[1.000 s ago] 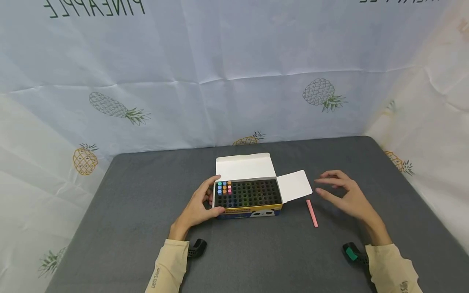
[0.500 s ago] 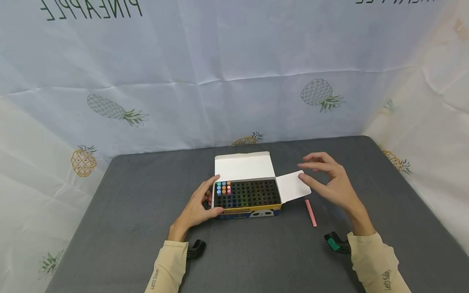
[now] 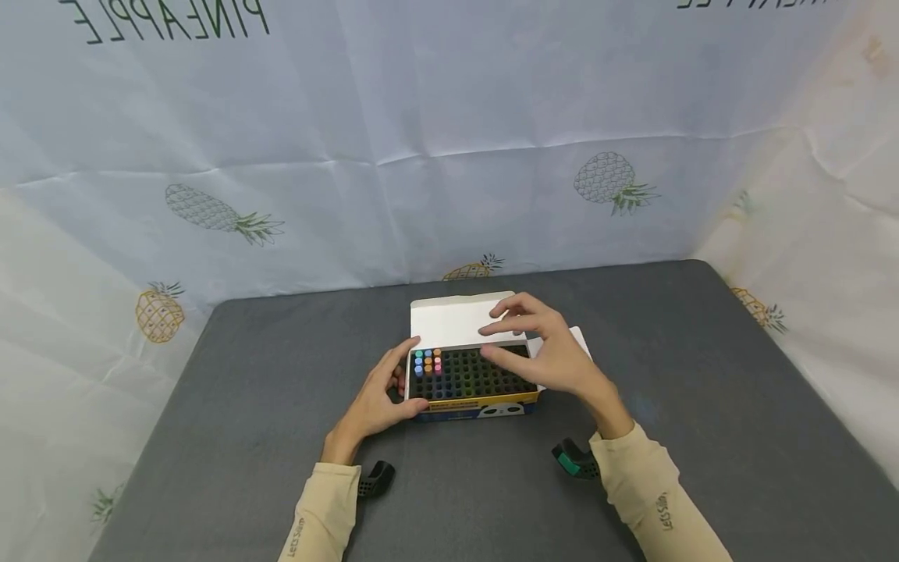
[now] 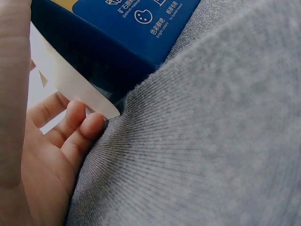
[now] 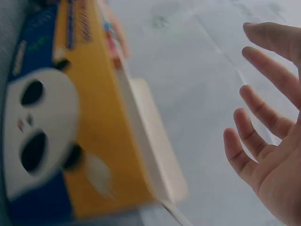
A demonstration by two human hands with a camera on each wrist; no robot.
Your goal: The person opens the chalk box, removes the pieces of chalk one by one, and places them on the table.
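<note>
An open chalk box (image 3: pixel 472 382) sits at the middle of the grey counter (image 3: pixel 246 406), its white lid (image 3: pixel 449 321) folded back toward 12 o'clock and a white side flap (image 3: pixel 580 340) spread out at 3 o'clock. Inside, a black grid of holes fills the box; a small cluster of coloured chalk ends (image 3: pixel 428 361), blue, orange, pink and green, stands in the corner toward 10 o'clock, while the other holes look dark.

The left hand (image 3: pixel 375 398) holds the box's 9 o'clock end, thumb on the front corner and fingers curled against the side wall. The left wrist view shows those fingers (image 4: pixel 77 134) tucked beside the blue wall of the box (image 4: pixel 117 37) and a white flap edge, resting on the grey cloth.

The right hand (image 3: pixel 544 351) hovers over the 3 o'clock half of the grid with its fingers spread and straight, gripping nothing; whether the fingertips touch the lid cannot be told. The right wrist view shows the open palm and parted fingers (image 5: pixel 263 117) beside the box's yellow front with its panda face (image 5: pixel 37 127), the picture blurred.

A pale sheet printed with pineapples (image 3: pixel 611 179) hangs behind the counter from 9 to 3 o'clock.
</note>
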